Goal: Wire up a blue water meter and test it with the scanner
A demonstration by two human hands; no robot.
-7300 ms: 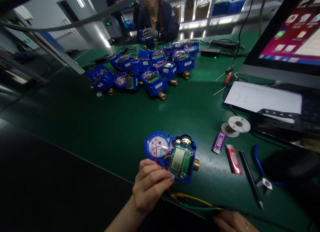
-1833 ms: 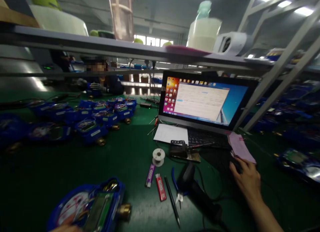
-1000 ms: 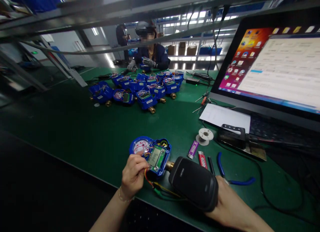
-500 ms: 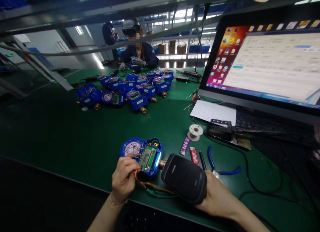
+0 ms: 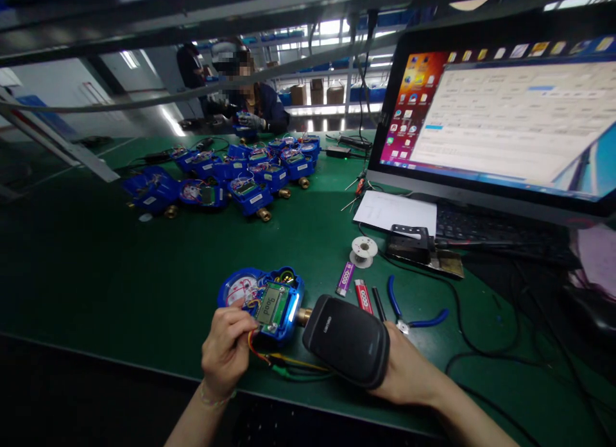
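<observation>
You have the open blue meter (image 5: 276,330) lying on the table (image 5: 183,286) between your two hands, just beyond the left one and to the left of the right one. Your left hand (image 5: 225,352) is closed in a pinch at the meter's near edge, grasping the red and yellow wires (image 5: 260,356) that run from your fingertips towards a green clip (image 5: 281,371). Your right hand (image 5: 400,372) is wrapped round the handle of a black scanner (image 5: 347,340), its head turned towards the meter (most of your grip is hidden beneath that head). The scanner's front sits right by the meter's brass fitting (image 5: 303,316); you can't tell from this angle whether they touch. A bright strip of light falls on the meter's right wall, and its display (image 5: 267,308) seems to read "good", upside down from your side.

Beyond your scanner lie a purple lighter (image 5: 344,279), a red lighter (image 5: 364,297), a black pen (image 5: 379,304) and blue-handled pliers (image 5: 400,306), with a white spool (image 5: 363,251) standing near the purple lighter. Further off, you face a cluster of similar blue meters (image 5: 250,201), well apart from your hands, while a monitor (image 5: 500,123) stands to the right.
</observation>
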